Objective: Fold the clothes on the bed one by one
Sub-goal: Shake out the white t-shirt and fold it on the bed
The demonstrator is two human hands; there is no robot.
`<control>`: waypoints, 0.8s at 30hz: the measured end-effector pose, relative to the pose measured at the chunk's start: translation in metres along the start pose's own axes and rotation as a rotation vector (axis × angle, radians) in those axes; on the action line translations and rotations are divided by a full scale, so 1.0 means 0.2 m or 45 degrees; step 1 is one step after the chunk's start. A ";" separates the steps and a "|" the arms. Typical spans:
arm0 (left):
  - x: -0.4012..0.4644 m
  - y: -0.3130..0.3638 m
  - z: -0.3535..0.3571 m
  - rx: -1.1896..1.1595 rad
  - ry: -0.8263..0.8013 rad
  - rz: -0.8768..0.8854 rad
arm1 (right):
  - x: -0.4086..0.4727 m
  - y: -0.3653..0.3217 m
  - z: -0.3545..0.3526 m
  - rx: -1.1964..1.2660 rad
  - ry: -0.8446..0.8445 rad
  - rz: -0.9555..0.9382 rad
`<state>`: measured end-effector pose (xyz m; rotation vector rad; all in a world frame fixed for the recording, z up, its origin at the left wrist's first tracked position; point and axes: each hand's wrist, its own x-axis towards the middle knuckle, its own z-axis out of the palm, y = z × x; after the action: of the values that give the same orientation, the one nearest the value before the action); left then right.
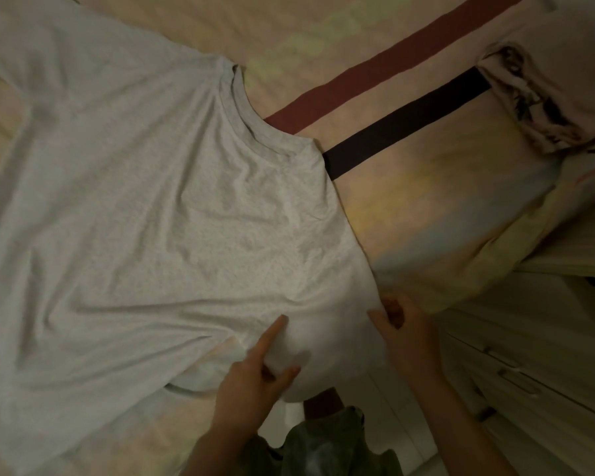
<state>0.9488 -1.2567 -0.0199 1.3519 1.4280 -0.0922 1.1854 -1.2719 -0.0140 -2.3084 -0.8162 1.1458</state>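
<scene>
A light grey T-shirt [158,214] lies spread flat on the bed [409,214], its neck opening toward the upper middle. The near sleeve hangs over the bed's front edge. My left hand [255,379] pinches the sleeve cloth between thumb and curled fingers, with the forefinger stretched out on the fabric. My right hand [402,324] grips the sleeve's hem at its right edge, thumb on top and fingers curled under.
The sheet is pale with a red stripe [392,63] and a black stripe [402,121]. A folded patterned garment [547,94] lies at the upper right. A drawer unit [529,372] stands right of the bed. Dark green clothing [323,444] is below my hands.
</scene>
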 end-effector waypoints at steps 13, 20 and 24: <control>0.58 0.34 -0.59 0.609 0.355 0.187 | 0.54 -0.62 0.24 -0.358 0.056 -0.463; 1.10 0.57 -1.07 0.730 0.518 0.346 | 0.89 -0.85 0.28 -0.218 -0.031 -0.412; 1.31 0.71 -1.29 0.967 0.526 0.560 | 0.97 -0.85 0.29 -0.145 -0.050 -0.331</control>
<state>0.9617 -0.8628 -0.0244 2.3981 1.4478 -0.0696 1.1789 -1.0109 -0.0521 -2.1927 -1.1845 1.0560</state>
